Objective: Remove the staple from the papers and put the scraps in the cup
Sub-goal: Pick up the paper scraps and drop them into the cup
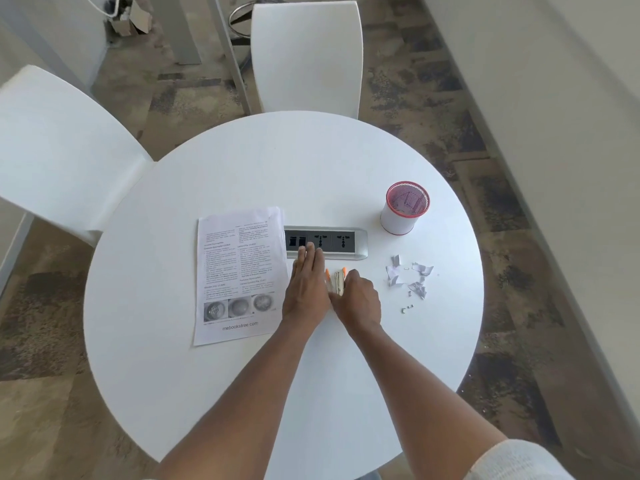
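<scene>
A stack of printed papers lies on the round white table, left of centre. My left hand rests flat beside the papers' right edge, fingers together and pointing away. My right hand is closed around a metal staple remover with orange tips, which lies between both hands. Torn paper scraps and small bent staples lie scattered to the right. A red mesh cup with a white wrap stands upright at the back right.
A silver power socket strip is set into the table's middle, just beyond my fingers. Two white chairs stand at the far and left sides. Patterned floor surrounds the table.
</scene>
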Motion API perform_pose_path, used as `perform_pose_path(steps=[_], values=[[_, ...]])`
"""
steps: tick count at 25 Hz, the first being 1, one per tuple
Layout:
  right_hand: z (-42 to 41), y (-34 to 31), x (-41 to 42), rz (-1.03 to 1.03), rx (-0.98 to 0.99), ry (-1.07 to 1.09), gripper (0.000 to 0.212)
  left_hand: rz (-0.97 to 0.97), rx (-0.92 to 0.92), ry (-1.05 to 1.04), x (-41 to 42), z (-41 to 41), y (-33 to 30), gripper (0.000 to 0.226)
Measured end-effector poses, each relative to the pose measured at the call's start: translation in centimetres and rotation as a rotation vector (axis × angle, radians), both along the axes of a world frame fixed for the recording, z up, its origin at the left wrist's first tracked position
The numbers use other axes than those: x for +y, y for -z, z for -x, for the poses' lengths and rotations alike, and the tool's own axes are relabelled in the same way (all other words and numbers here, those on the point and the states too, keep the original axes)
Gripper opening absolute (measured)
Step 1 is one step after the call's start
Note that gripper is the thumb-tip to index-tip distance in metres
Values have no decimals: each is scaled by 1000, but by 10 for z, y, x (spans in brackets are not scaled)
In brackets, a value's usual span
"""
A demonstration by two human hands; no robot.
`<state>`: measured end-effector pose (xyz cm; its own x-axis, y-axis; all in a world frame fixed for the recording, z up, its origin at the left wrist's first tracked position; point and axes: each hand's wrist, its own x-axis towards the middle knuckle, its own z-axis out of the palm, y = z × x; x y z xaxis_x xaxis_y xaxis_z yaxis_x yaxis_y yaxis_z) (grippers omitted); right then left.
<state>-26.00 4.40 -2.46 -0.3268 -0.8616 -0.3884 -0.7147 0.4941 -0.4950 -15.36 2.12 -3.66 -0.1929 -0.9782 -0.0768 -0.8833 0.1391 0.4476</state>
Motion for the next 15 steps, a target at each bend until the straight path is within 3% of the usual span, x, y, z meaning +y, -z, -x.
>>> perform_pose_path(steps=[4,10,15], values=[[13,-6,2,21,-29,-14,40,19,-10,18,-2,11,0,62],[110,-22,5,208,95,71,9,43,-4,168,8,65,10,59],[177,-6,-2,175,162,-3,45,-26,-28,238,16,103,33,62]])
